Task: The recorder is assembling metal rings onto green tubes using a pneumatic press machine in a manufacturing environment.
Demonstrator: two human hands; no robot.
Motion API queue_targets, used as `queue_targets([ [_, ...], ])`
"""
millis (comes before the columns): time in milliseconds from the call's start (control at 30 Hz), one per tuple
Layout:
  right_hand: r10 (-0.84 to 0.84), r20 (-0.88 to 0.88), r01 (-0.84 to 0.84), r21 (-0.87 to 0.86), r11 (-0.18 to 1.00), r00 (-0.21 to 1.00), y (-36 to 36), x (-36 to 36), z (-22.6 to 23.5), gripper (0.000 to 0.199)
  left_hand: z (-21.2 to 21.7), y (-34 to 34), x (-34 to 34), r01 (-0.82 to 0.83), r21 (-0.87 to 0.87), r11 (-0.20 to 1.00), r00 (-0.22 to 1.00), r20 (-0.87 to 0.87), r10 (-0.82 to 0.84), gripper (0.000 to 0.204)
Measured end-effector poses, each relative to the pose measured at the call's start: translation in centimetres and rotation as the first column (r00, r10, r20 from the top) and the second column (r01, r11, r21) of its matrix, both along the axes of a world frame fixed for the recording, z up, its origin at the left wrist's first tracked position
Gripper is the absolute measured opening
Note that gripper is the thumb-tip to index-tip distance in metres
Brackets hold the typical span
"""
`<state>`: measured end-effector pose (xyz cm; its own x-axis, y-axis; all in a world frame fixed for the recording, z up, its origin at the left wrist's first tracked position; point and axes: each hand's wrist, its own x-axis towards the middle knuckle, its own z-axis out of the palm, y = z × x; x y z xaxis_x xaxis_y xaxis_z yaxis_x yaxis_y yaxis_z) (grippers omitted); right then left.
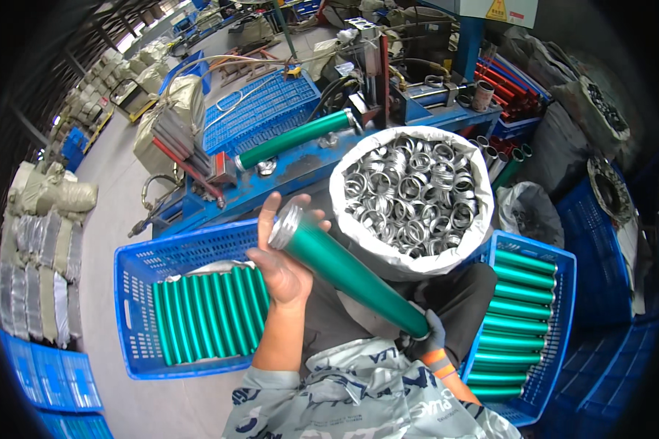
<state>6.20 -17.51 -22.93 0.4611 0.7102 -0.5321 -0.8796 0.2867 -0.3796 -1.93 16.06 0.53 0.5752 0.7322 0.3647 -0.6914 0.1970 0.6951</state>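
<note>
A green metal tube (355,275) slants across in front of me, a silver threaded ring (286,226) at its upper left end. My right hand (433,335), in a grey glove with an orange cuff, grips the lower end; its fingers are partly hidden. Bare and palm up, my left hand (284,272) has its fingers spread around and behind the ringed end, not closed on it. Just beyond the tube stands a white sack (339,192) full of loose silver rings (410,189).
Blue crates flank me, the left crate (124,311) and right crate (564,293) both holding rows of green tubes. Ahead, a blue machine bench (285,183) carries another green tube (296,139) lying between two fixtures. Red tubes (501,91) are piled at the back right.
</note>
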Motion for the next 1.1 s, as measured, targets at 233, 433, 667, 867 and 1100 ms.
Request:
queue_targets([
  [233, 0.049, -0.083, -0.047, 0.028, 0.998, 0.995, 0.1, -1.0, -1.2, 0.060, -0.4, 1.0, -0.4, -0.016, 0.063, 0.998, 1.000, -0.012, 0.017, 0.067],
  [433, 0.147, -0.145, -0.130, 0.119, 0.984, 0.978, 0.0, -1.4, -3.5, 0.052, -0.4, 1.2, -1.0, 0.059, 0.052, 0.997, 0.998, 0.001, -0.059, 0.057],
  [667, 0.188, -0.235, -0.166, 0.112, 0.980, 0.954, 0.0, -3.0, -5.7, 0.056, -1.6, 0.8, -1.5, 0.065, 0.094, 0.993, 0.997, -0.056, -0.060, 0.057],
  [867, 0.220, -0.187, -0.207, 0.085, 0.975, 0.957, 0.2, -3.2, -4.9, 0.059, -1.9, 1.0, -1.6, 0.058, 0.111, 0.992, 0.995, -0.092, -0.048, 0.057],
  [1100, 0.272, -0.145, -0.267, 0.049, 0.962, 0.951, 0.0, -3.0, -6.9, 0.063, -2.6, 0.6, -1.4, 0.115, 0.113, 0.987, 0.992, -0.057, -0.110, 0.060],
])
